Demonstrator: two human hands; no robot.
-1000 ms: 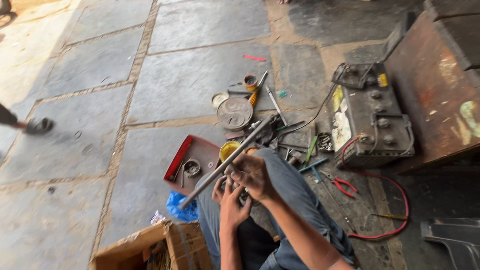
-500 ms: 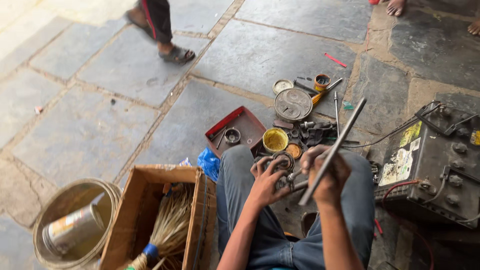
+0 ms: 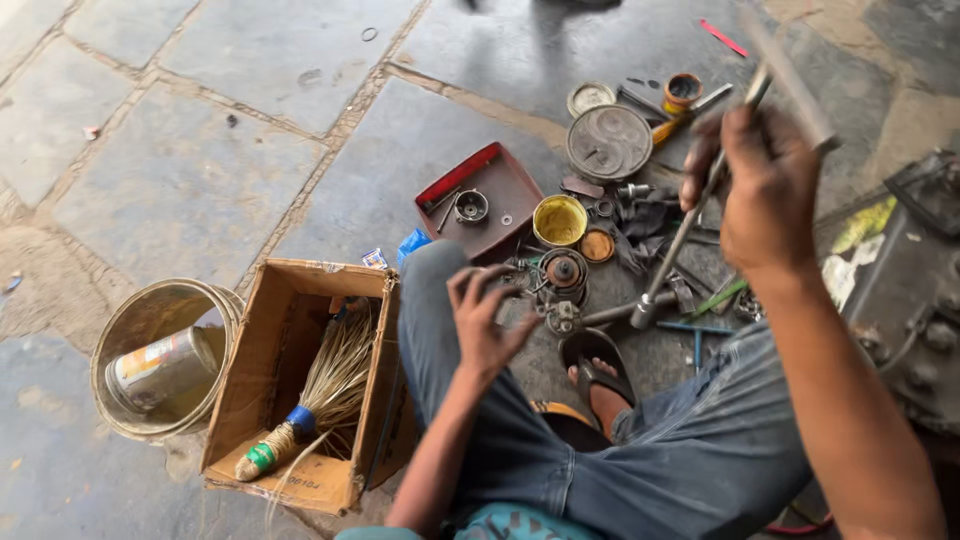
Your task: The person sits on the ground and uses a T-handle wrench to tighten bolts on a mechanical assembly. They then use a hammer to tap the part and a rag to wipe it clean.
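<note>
My right hand (image 3: pixel 765 190) is raised and grips a long metal rod (image 3: pixel 690 225) that slants down to a socket end near the floor; a second flat bar in the same hand is blurred. My left hand (image 3: pixel 487 318) hovers with fingers spread above my knee, holding nothing, next to a small round metal part (image 3: pixel 563 272) on the stone floor. I sit on the floor in jeans, one sandalled foot (image 3: pixel 598 372) forward.
A red tray (image 3: pixel 480 205) with small parts, a yellow tin (image 3: pixel 559 220), a round metal lid (image 3: pixel 609 142) and loose tools lie ahead. A cardboard box (image 3: pixel 300 385) with a broom and a bucket (image 3: pixel 160 355) holding a can stand at left. A grey engine-like unit (image 3: pixel 915 290) sits at right.
The view has swung left and down. My right hand lifted the rod higher, and my left hand let go of the piece and opened. The passer-by is gone from view.
</note>
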